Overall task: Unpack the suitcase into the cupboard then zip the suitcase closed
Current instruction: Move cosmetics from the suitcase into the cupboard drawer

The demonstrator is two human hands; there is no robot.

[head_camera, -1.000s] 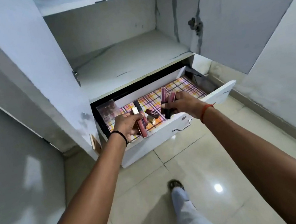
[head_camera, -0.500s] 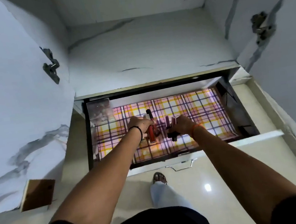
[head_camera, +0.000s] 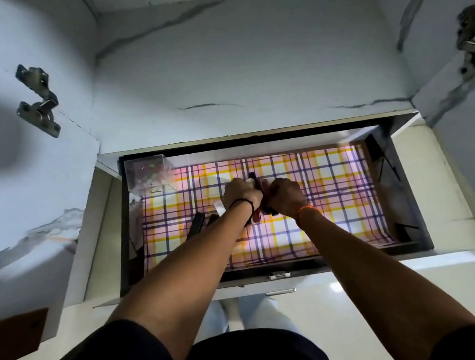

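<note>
— What have you got there?

— Slim cosmetic tubes [head_camera: 260, 204], dark red with black caps. My left hand [head_camera: 239, 193] and right hand [head_camera: 285, 196] are side by side, each with its fingers curled round a few, low over the checked liner [head_camera: 332, 197] in the open drawer [head_camera: 406, 187].

— Which way do they point?

— Long axes run front to back, one dark end poking out toward the drawer's back. A clear box [head_camera: 149, 173] sits in the back left corner.

A home: white cupboard [head_camera: 229, 60], plaid-lined drawer [head_camera: 334, 167], tiled floor [head_camera: 366, 298]
</note>
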